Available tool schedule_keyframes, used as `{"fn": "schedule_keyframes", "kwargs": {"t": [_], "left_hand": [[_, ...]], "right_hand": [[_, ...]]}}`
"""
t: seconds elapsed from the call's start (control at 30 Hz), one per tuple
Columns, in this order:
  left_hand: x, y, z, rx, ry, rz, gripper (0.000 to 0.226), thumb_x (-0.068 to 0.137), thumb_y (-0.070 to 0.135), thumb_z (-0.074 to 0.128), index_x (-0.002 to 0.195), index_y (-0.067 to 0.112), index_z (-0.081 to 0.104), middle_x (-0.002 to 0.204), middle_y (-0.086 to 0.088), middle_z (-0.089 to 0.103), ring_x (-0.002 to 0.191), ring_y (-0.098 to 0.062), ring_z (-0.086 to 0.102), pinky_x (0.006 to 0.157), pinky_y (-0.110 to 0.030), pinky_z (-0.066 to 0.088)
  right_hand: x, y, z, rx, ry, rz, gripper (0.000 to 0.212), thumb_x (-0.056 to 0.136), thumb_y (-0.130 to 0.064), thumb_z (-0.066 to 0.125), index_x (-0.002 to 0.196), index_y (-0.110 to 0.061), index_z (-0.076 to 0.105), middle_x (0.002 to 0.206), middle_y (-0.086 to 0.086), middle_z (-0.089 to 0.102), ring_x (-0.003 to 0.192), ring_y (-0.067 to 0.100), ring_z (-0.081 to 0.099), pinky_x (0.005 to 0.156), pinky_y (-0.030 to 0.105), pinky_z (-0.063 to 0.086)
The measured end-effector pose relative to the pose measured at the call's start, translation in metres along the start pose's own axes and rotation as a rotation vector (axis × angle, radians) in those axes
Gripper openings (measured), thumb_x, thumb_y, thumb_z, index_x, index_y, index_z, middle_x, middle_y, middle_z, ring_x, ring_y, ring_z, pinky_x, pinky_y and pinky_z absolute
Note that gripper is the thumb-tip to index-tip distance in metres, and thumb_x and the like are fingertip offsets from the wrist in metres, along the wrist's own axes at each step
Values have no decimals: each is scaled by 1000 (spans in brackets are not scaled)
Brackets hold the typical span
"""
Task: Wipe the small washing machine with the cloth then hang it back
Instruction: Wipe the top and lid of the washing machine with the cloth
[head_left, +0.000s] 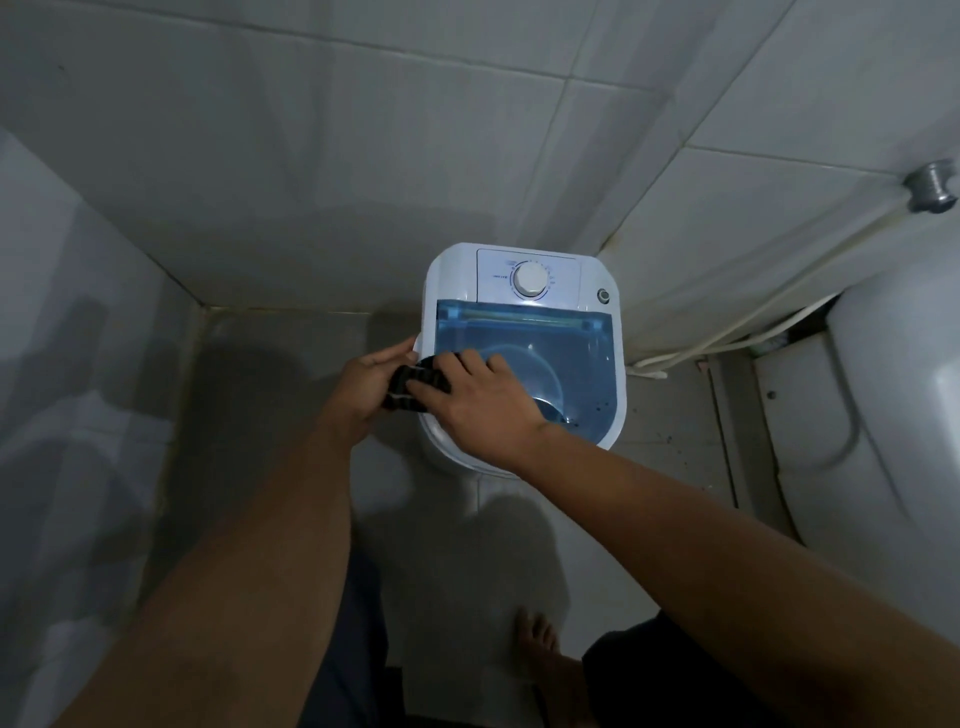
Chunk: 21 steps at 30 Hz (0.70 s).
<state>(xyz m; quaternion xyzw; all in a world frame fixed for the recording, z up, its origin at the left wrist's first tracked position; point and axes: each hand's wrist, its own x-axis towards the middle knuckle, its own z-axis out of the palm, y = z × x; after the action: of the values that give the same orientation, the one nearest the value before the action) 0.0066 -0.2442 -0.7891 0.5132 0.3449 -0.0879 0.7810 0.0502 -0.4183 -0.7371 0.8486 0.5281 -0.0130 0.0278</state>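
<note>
A small white washing machine (452, 270) with a clear blue lid (571, 353) and a round white dial (530, 279) stands on the floor in the tiled corner. A dark cloth with pale stripes (415, 382) lies bunched on the machine's left front edge. My left hand (366, 387) grips the cloth from the left side. My right hand (480, 402) presses on the cloth from above, its fingers spread over the lid's left part. Most of the cloth is hidden under both hands.
Tiled walls close in behind and on the left. A white toilet (883, 415) stands at the right, with white hoses (727, 332) running along the wall from a metal fitting (932, 189). My bare foot (543, 644) is on the floor tiles below the machine.
</note>
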Motion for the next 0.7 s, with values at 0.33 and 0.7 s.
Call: {"fn": "schedule_keyframes", "kwargs": {"t": [0.33,0.7], "left_hand": [[1,7,0,8,-9,-82,33,93,19,67,125,26,72,119,-8,75,98,-22,64,92,-34,55],[2,9,1,1,-14,-104,36,95,17,65,130,24,68,108,-4,73,92,-18,64,84,-28,55]], "right_hand": [[-34,-45,-23,-207,-246,-147,41,94,-28,55,133,-19,60,132,17,48,111,38,49,85,51,42],[-70,-18,-10,-71,-150,-127,46,90,-22,54,135,-30,56,131,13,54,106,34,55,77,46,47]]}}
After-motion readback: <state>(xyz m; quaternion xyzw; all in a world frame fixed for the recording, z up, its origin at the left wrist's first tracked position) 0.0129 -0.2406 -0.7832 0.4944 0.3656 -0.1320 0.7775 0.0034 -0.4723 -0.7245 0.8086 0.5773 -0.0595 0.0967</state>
